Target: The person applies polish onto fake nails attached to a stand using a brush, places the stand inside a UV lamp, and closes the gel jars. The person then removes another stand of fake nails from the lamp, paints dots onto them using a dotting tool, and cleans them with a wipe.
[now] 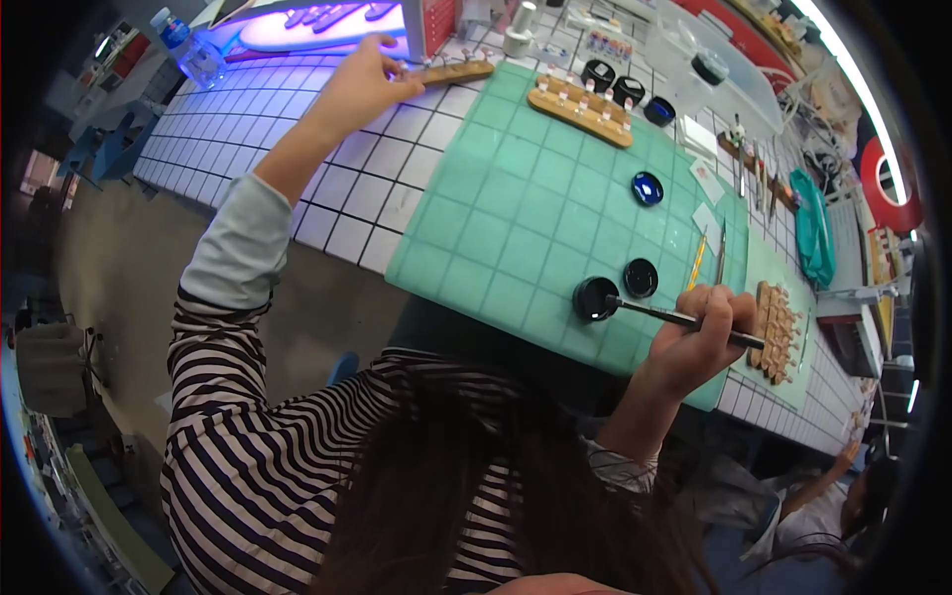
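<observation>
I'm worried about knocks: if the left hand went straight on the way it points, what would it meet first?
Beyond the wooden strip at its fingertips, the left hand would probably meet the red box first, though depth is unclear.

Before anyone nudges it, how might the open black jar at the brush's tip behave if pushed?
The black jar would probably slide rather than roll, standing upright on the green mat. Being uncapped, it could spill whatever it holds if tipped. The brush at its mouth might snag it.
</observation>
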The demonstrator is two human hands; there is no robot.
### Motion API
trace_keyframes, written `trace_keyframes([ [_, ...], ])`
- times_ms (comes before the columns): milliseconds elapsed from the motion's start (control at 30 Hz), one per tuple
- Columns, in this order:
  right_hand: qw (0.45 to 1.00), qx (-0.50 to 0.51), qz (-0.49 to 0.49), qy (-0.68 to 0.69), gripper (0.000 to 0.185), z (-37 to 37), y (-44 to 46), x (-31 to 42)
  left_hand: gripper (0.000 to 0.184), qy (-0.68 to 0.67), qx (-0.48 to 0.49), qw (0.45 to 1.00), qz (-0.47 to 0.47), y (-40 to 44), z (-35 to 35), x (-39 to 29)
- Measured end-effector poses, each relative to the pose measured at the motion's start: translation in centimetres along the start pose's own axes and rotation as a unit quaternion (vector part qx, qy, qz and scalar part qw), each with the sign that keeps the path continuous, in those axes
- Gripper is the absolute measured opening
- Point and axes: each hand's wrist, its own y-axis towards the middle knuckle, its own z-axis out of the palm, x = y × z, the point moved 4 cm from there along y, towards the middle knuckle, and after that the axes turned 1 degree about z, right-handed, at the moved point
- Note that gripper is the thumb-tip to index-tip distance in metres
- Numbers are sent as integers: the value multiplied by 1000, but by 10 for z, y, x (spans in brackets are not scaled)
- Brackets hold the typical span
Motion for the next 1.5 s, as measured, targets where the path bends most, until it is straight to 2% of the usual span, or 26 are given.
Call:
trace_keyframes([
  [67, 999, -14, -46, -25, 27, 1, -2, 1, 59, -55, -51, 997, -5, -21, -12, -32],
  [133, 996, -12, -71, -57, 27, -2, -2, 0, 52, -171, 12, 981, 90, -40, -18, -45],
  [200, 992, -8, -90, -88, 30, -6, -1, -1, 74, -417, -41, 907, -54, -82, -9, -87],
  [300, 978, -13, -136, -159, 31, -1, -4, -2, 71, -449, 35, 892, -39, -110, 24, -111],
  [333, 977, 4, -136, -165, 32, 1, -4, -2, 64, -580, 126, 803, -51, -112, 38, -105],
  [400, 976, 19, -127, -178, 32, 3, -5, -5, 48, -563, 188, 801, -80, -129, 69, -111],
  [500, 974, 35, -129, -184, 32, 4, -6, -5, 46, -587, 287, 751, -95, -137, 96, -125],
  [600, 967, 57, -133, -207, 32, 5, -5, -7, 43, -612, 280, 732, -112, -145, 111, -132],
  [733, 966, 53, -132, -218, 32, 6, -6, -7, 41, -612, 235, 747, -110, -148, 118, -129],
  [800, 966, 30, -143, -214, 31, 0, -4, -6, 40, -558, 223, 797, -64, -148, 116, -123],
  [867, 966, 7, -157, -205, 31, -5, -3, -4, 41, -569, 204, 793, -73, -152, 118, -124],
  [933, 987, -11, -101, -122, 28, -11, -2, -3, 42, -533, 195, 823, -22, -152, 118, -124],
  [1000, 989, -30, -91, -114, 26, -16, 2, -3, 43, -534, 202, 821, -20, -153, 121, -126],
  [1067, 992, -96, -16, -84, 21, -25, 3, -6, 44, -535, 209, 819, -17, -153, 122, -128],
  [1133, 992, -87, 6, -89, 23, -26, 7, -6, 45, -525, 225, 821, -28, -153, 123, -129],
  [1200, 995, -72, 74, -14, 25, -24, 9, -9, 45, -524, 223, 822, -20, -154, 126, -129],
  [1367, 995, -30, 92, 25, 29, -14, 12, -8, 47, -527, 211, 823, 3, -154, 124, -131],
  [1433, 991, 2, 132, 34, 31, -15, 14, -10, 48, -485, 234, 843, 3, -154, 124, -131],
  [1500, 989, 16, 144, 37, 31, -15, 15, -11, 49, -493, 228, 840, 7, -153, 126, -132],
])
